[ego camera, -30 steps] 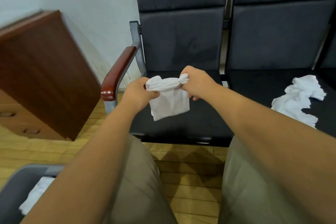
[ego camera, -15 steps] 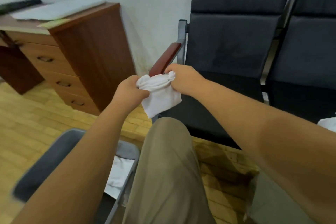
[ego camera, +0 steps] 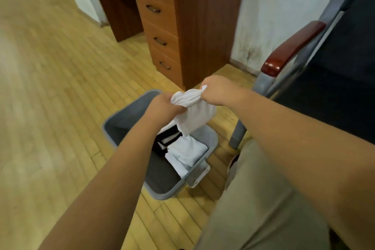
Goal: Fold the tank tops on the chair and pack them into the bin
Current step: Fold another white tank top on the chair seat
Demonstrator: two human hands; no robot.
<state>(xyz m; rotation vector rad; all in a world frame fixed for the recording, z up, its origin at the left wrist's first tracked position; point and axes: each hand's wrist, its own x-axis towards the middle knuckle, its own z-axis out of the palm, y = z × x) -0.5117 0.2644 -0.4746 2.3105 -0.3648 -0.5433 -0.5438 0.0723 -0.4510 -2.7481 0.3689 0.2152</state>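
A folded white tank top (ego camera: 194, 115) hangs between my two hands, directly above the grey bin (ego camera: 121, 126) on the floor. My left hand (ego camera: 162, 107) grips its left top corner and my right hand (ego camera: 219, 89) grips the right top corner. Inside the bin lie folded white tops (ego camera: 186, 152) and a black-and-white piece (ego camera: 166, 138), stacked toward its right side. The black chair (ego camera: 332, 79) with a red-brown armrest (ego camera: 292, 48) stands to the right.
A wooden drawer cabinet (ego camera: 182, 20) stands behind the bin against the white wall. Wooden plank floor spreads to the left. My legs in khaki trousers (ego camera: 263, 199) fill the lower right, close to the bin's right edge.
My view and both hands have swung left from the chair seat to over the bin, carrying the folded tank top along. The bin's contents have come into sight.
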